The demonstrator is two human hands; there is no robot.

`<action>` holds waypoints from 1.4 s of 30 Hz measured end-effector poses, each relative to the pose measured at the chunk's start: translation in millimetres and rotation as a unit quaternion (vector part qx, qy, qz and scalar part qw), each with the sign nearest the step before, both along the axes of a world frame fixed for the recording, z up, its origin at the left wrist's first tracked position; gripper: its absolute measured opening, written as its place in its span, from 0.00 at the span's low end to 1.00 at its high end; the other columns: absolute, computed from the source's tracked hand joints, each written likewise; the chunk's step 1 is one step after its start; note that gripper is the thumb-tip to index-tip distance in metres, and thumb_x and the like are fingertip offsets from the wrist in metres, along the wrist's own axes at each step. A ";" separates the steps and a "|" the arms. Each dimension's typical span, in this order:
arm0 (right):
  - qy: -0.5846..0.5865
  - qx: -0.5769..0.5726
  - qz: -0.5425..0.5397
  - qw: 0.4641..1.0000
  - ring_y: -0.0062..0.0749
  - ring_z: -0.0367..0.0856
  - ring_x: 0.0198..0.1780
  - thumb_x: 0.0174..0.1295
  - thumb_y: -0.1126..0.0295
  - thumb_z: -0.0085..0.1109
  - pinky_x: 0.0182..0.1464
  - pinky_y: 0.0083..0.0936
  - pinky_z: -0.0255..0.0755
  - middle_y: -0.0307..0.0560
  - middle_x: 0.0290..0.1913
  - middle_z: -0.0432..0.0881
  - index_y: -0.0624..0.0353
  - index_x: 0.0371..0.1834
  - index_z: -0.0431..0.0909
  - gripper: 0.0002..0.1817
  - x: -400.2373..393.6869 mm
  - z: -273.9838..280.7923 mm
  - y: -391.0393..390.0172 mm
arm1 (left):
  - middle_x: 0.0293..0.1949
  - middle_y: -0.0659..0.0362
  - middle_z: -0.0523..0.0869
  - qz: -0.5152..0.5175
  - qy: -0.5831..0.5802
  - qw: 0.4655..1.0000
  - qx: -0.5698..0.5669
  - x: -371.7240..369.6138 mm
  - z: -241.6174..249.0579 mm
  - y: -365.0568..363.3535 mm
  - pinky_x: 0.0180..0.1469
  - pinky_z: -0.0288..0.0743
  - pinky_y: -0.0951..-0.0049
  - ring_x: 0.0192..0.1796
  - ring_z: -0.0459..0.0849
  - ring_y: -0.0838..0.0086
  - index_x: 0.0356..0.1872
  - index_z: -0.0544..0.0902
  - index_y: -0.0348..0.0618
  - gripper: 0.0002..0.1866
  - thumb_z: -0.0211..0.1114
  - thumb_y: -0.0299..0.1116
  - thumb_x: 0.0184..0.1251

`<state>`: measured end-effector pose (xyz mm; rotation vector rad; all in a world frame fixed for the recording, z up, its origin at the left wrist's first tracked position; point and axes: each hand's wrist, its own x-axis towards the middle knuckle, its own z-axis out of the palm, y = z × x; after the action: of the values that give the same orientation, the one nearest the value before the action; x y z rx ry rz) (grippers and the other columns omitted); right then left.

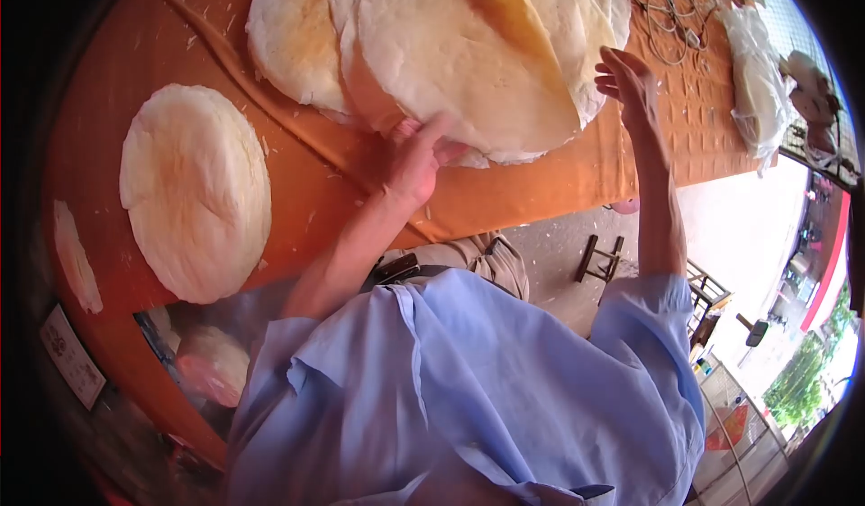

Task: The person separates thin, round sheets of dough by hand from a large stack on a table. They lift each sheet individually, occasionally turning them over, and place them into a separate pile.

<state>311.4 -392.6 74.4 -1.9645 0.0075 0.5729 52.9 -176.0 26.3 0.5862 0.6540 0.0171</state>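
Several large, round, pale flatbread-like sheets (459, 64) lie overlapping on the orange cloth-covered table (505, 204), and the right side of the top one is curled. My left hand (419, 159) is at the near edge of this pile, its fingers closed against the sheet's edge; what they pinch is too blurred to name. Just off the pile's right edge is my right hand (629, 82), fingers bent, thumb and index tips close together. Whether something thin sits between those tips cannot be made out. A single round sheet (195, 193) rests apart on the left.
A narrow pale piece (77, 258) lies at the far left. Cables (671, 19) and a clear plastic bag (760, 82) are at the upper right. Below the table are a bagged bundle (212, 364) and a small dark stool (599, 258).
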 end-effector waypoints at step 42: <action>-0.488 -0.218 0.314 0.785 0.42 0.82 0.35 0.47 0.79 0.54 0.34 0.37 0.75 0.47 0.30 0.83 0.53 0.33 0.81 0.12 -144.7 50.3 104.8 | 0.39 0.57 0.84 0.054 0.164 0.973 0.151 -61.7 8.5 43.8 0.45 0.81 0.73 0.41 0.85 0.71 0.48 0.78 0.39 0.11 0.62 0.33 0.70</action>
<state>166.7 -287.8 124.6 -2.5030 -1.3067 -0.1410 -8.8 -132.2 34.8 0.8563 1.0148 0.1260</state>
